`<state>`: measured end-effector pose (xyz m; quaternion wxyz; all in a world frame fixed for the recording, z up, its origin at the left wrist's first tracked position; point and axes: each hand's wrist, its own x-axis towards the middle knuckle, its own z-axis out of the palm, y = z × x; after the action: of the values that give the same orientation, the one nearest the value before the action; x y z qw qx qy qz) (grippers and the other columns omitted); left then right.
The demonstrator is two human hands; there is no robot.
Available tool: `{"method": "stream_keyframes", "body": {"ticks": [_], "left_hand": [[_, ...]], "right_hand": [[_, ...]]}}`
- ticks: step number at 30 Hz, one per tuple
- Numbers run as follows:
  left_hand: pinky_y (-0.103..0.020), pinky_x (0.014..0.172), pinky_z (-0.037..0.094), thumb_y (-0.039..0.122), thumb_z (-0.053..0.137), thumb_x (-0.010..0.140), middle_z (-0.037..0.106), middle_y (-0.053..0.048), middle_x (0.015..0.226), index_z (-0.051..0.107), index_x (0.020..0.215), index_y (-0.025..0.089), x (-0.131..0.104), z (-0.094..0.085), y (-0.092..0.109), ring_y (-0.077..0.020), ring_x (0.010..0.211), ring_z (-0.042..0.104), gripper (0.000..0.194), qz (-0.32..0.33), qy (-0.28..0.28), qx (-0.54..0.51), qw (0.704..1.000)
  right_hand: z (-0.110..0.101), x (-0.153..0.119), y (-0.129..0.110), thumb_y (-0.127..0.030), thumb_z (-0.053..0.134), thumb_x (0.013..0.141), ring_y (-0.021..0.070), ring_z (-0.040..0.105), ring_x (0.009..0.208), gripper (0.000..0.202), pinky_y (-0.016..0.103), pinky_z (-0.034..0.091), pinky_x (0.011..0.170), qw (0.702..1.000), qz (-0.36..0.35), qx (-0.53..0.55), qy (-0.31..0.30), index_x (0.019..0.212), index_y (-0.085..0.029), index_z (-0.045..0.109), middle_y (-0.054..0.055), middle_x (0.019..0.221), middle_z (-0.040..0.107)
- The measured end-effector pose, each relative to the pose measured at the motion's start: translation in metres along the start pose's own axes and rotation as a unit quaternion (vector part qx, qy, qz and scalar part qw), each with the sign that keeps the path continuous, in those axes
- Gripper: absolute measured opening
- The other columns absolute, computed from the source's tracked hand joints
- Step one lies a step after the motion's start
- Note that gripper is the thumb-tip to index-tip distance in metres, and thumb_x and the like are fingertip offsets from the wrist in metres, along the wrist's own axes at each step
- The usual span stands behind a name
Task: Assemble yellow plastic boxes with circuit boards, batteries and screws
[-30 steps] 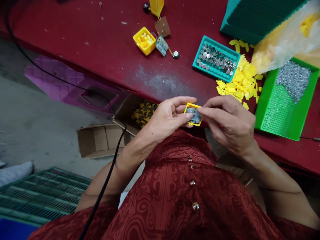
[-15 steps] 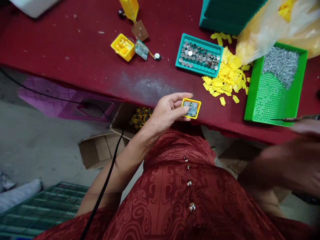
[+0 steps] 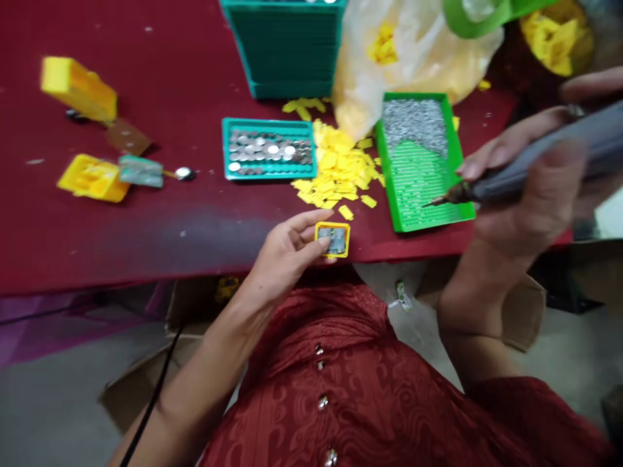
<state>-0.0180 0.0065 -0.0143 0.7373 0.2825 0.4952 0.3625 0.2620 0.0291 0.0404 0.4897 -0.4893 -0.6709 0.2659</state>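
My left hand grips a small yellow plastic case by its left side, thumb over the grey-green circuit board inside it. The case is held above the table's front edge, open face up. In my right hand is a grey electric screwdriver, fingers wrapped round its body. Its thin bit points left, over the front part of a green perforated tray. Small silvery screws are heaped in the far part of that tray.
A teal tray of coin cells stands left of a pile of yellow plastic pieces. Behind are stacked teal trays and a plastic bag. An opened yellow case with wired parts lies left. A black cable crosses my left arm.
The view has swung right, so the table things sit further left. My right hand, blurred and low before, has risen, bringing the screwdriver into clear sight. My left hand still holds the case.
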Motion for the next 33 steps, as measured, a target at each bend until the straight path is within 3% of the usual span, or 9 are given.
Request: {"method": "stream_keyframes", "body": {"ticks": [3,6,9,12,14,21,25,30,33], "left_hand": [[-0.021,0.064,0.066,0.026,0.099,0.067,0.083,-0.006,0.098,0.074,0.117,0.015,0.009,0.009,-0.002,-0.0156,0.078,0.078,0.056,-0.016,-0.009,-0.011,1.000],[-0.022,0.064,0.066,0.025,0.100,0.066,0.083,-0.005,0.094,0.075,0.117,0.016,0.014,0.017,-0.005,-0.0155,0.076,0.078,0.058,-0.035,-0.008,0.001,0.999],[-0.022,0.065,0.066,0.024,0.099,0.066,0.083,-0.005,0.093,0.075,0.118,0.015,0.016,0.020,-0.008,-0.0156,0.076,0.078,0.058,-0.046,0.001,0.011,0.999],[-0.021,0.064,0.066,0.022,0.100,0.065,0.083,-0.003,0.092,0.076,0.117,0.015,0.017,0.021,-0.010,-0.0147,0.076,0.077,0.058,-0.052,0.010,0.002,0.999],[-0.021,0.063,0.065,0.020,0.099,0.066,0.083,-0.003,0.091,0.077,0.115,0.015,0.017,0.021,-0.010,-0.0138,0.075,0.077,0.054,-0.055,0.014,-0.008,0.998],[-0.021,0.062,0.067,0.018,0.098,0.067,0.083,-0.003,0.091,0.078,0.112,0.016,0.016,0.021,-0.006,-0.0140,0.075,0.078,0.048,-0.060,0.017,-0.015,0.998],[-0.021,0.064,0.066,0.021,0.097,0.069,0.083,-0.003,0.091,0.078,0.112,0.016,0.015,0.019,-0.005,-0.0139,0.075,0.077,0.047,-0.053,0.019,-0.008,0.998],[-0.022,0.066,0.067,0.023,0.094,0.073,0.083,-0.006,0.098,0.079,0.113,0.018,0.014,0.020,-0.004,-0.0160,0.079,0.078,0.043,-0.050,0.017,0.021,0.998],[-0.024,0.067,0.067,0.025,0.093,0.075,0.083,-0.008,0.102,0.078,0.116,0.018,0.013,0.020,-0.003,-0.0173,0.082,0.078,0.044,-0.045,0.015,0.037,0.998]], "right_hand": [[0.028,0.004,0.014,-0.083,0.062,0.088,0.0225,0.066,0.088,0.066,0.037,0.056,0.070,0.999,0.033,-0.001,0.038,0.124,-0.028,0.056,0.004,0.086,0.060],[0.053,0.011,0.039,-0.084,0.062,0.088,0.0190,0.063,0.073,0.066,0.034,0.052,0.061,0.993,0.035,0.001,0.111,0.124,-0.029,0.052,0.000,0.077,0.057],[0.067,0.018,0.062,-0.077,0.064,0.092,0.0118,0.049,0.050,0.054,0.029,0.040,0.047,0.965,-0.042,0.063,0.252,0.116,-0.031,0.050,-0.006,0.068,0.049],[0.072,0.024,0.072,-0.059,0.074,0.094,0.0076,0.042,0.041,0.038,0.026,0.028,0.038,0.932,-0.116,0.148,0.311,0.109,-0.029,0.057,-0.009,0.063,0.046],[0.073,0.025,0.072,-0.055,0.076,0.093,0.0068,0.044,0.040,0.036,0.025,0.026,0.037,0.927,-0.113,0.157,0.321,0.107,-0.027,0.058,-0.010,0.061,0.046],[0.073,0.023,0.071,-0.071,0.073,0.088,0.0060,0.042,0.041,0.053,0.024,0.029,0.040,0.933,-0.056,0.119,0.334,0.106,-0.026,0.052,-0.008,0.067,0.047],[0.072,0.019,0.071,-0.077,0.065,0.092,0.0066,0.042,0.045,0.055,0.026,0.034,0.045,0.944,-0.035,0.086,0.316,0.112,-0.030,0.047,-0.006,0.074,0.048],[0.072,0.015,0.068,-0.096,0.050,0.084,0.0112,0.043,0.053,0.075,0.033,0.041,0.050,0.955,0.035,-0.023,0.295,0.117,-0.031,0.038,-0.001,0.084,0.053],[0.076,0.015,0.074,-0.096,0.049,0.085,0.0121,0.044,0.054,0.078,0.035,0.040,0.052,0.962,0.045,0.019,0.268,0.125,-0.031,0.033,-0.002,0.085,0.053]]}}
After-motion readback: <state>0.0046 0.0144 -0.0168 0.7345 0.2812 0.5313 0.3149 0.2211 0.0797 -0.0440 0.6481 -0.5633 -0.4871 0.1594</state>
